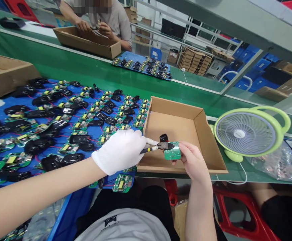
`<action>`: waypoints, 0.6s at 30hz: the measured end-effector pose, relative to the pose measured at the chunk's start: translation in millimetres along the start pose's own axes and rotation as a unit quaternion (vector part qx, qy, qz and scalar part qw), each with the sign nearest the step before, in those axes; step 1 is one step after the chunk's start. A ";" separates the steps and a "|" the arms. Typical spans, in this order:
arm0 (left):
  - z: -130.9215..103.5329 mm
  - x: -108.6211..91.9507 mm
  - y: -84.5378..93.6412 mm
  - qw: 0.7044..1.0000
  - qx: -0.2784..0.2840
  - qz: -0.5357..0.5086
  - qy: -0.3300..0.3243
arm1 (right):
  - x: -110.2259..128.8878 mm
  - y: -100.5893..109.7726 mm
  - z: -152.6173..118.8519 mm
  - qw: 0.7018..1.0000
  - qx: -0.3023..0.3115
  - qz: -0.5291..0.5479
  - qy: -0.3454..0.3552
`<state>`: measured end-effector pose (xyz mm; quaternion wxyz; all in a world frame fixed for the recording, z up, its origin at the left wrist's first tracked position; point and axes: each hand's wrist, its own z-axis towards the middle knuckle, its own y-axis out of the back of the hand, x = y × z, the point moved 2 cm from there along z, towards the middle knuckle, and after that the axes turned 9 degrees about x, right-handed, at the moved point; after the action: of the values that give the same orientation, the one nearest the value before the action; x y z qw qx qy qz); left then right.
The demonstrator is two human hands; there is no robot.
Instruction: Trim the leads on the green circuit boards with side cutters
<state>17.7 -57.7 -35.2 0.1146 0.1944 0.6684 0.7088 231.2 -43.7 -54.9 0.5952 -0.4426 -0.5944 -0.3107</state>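
Observation:
My left hand (pixel 122 150), in a white glove, is closed around side cutters (pixel 164 146) with dark jaws and yellow-banded handles. The jaws lie against the upper edge of a green circuit board (pixel 173 154). Bare fingers of my right hand (pixel 192 159) pinch that board at its right edge, solder side up. A small black part (pixel 164 137) shows just behind the board. Both tools and board are over the near part of a shallow cardboard box (pixel 178 124). Whether the jaws have closed on anything is too small to tell.
Rows of circuit boards (pixel 122 182) with black casings cover a blue sheet at left. A green fan (pixel 238 134) stands right of the box, beside a plastic bag (pixel 278 160). Across the bench, a person works over another box (pixel 93 43). A metal frame rises at upper right.

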 end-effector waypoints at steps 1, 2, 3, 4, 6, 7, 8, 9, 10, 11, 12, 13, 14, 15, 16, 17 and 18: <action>-0.1 -0.1 -0.6 1.000 -0.011 0.001 -0.003 | -0.2 0.3 0.3 1.000 0.000 0.000 -0.001; -0.3 -0.1 -1.3 1.000 -0.020 0.003 -0.007 | -0.4 0.5 0.5 1.000 0.001 0.000 -0.002; -0.5 -0.1 -1.9 1.000 -0.026 0.006 -0.010 | -0.4 0.7 0.6 1.000 0.002 -0.001 -0.002; -0.8 0.0 -2.4 0.999 -0.030 0.008 -0.012 | -0.3 0.7 0.5 1.000 0.002 -0.001 -0.003; -1.3 0.2 -2.9 0.999 -0.037 0.009 -0.017 | 0.4 0.7 -0.1 1.000 0.004 -0.002 -0.004; -1.6 0.2 -2.9 0.999 -0.042 0.009 -0.020 | 0.9 0.6 -0.6 1.000 0.005 -0.002 -0.004; -1.9 0.1 -2.8 0.999 -0.048 0.009 -0.022 | 1.3 0.5 -1.0 1.000 0.006 -0.002 -0.005; -2.2 0.0 -2.7 0.998 -0.053 0.009 -0.025 | 1.7 0.3 -1.3 1.000 0.007 -0.002 -0.005; -2.5 -0.1 -2.6 0.998 -0.057 0.008 -0.025 | 1.9 0.2 -1.5 1.000 0.007 -0.002 -0.005; -2.8 -0.2 -2.7 0.998 -0.059 0.008 -0.025 | 2.1 0.1 -1.5 1.000 0.008 -0.002 -0.005; -3.1 -0.4 -2.9 0.998 -0.056 0.009 -0.022 | 2.2 0.0 -1.3 1.000 0.008 -0.002 -0.004; -3.4 -0.5 -3.1 0.998 -0.051 0.008 -0.020 | 2.3 -0.1 -0.9 1.000 0.007 -0.002 -0.004; -3.6 -0.5 -3.4 0.999 -0.044 0.007 -0.018 | 2.2 -0.2 -0.6 1.000 0.007 -0.003 -0.004; -3.8 -0.4 -3.7 0.999 -0.035 0.005 -0.014 | 2.2 -0.3 -0.3 1.000 0.007 -0.003 -0.004; -3.7 -0.1 -3.9 1.000 -0.026 0.004 -0.007 | 2.1 -0.3 -0.1 1.000 0.008 -0.004 -0.004; -3.4 0.3 -3.9 1.000 -0.018 0.003 -0.003 | 2.0 -0.4 0.0 1.000 0.008 -0.004 -0.004; -2.8 0.8 -3.8 1.000 -0.010 0.003 0.002 | 1.9 -0.4 0.0 1.000 0.008 -0.005 -0.004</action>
<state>15.4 -59.6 -39.0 0.1126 0.1939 0.6607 0.7164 231.0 -43.6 -52.9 0.5949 -0.4360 -0.6015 -0.3069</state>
